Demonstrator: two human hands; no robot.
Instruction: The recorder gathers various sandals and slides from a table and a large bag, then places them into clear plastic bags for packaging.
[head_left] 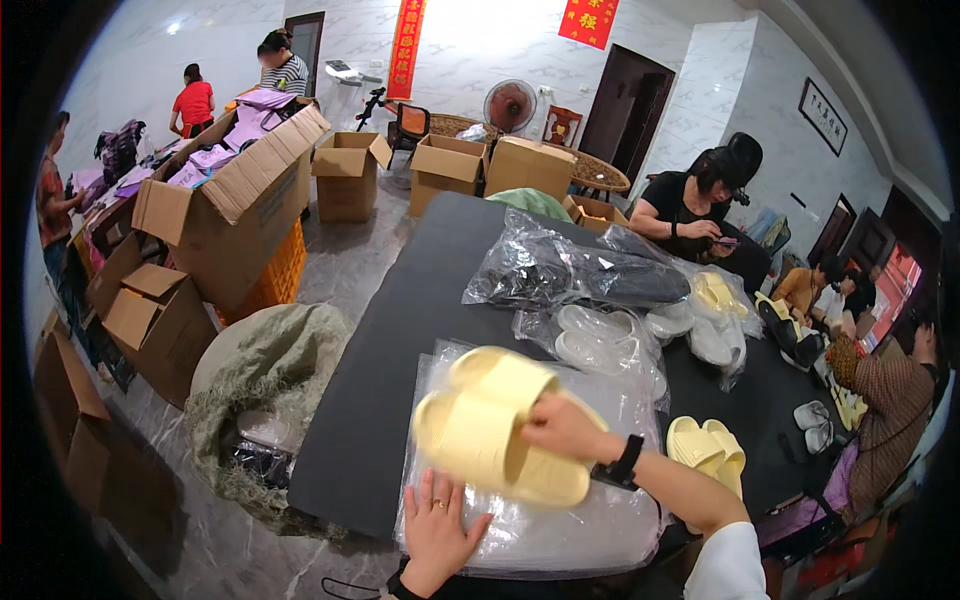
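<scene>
My right hand (562, 428) grips a pair of pale yellow slide sandals (490, 425) held together above a stack of clear plastic bags (600, 525). My left hand (438, 525) lies flat, fingers spread, on the near edge of those bags. A ring is on one finger, and a black watch sits on my right wrist. The bags rest on a black table (380, 400). Another yellow pair (708, 450) lies to the right of my right forearm.
Bagged white sandals (600, 340), dark bagged goods (575, 275) and more yellow pairs (718, 292) lie farther along the table. Other people sit at the right and far end. A burlap sack (270, 385) and cardboard boxes (225, 205) stand at the left on the floor.
</scene>
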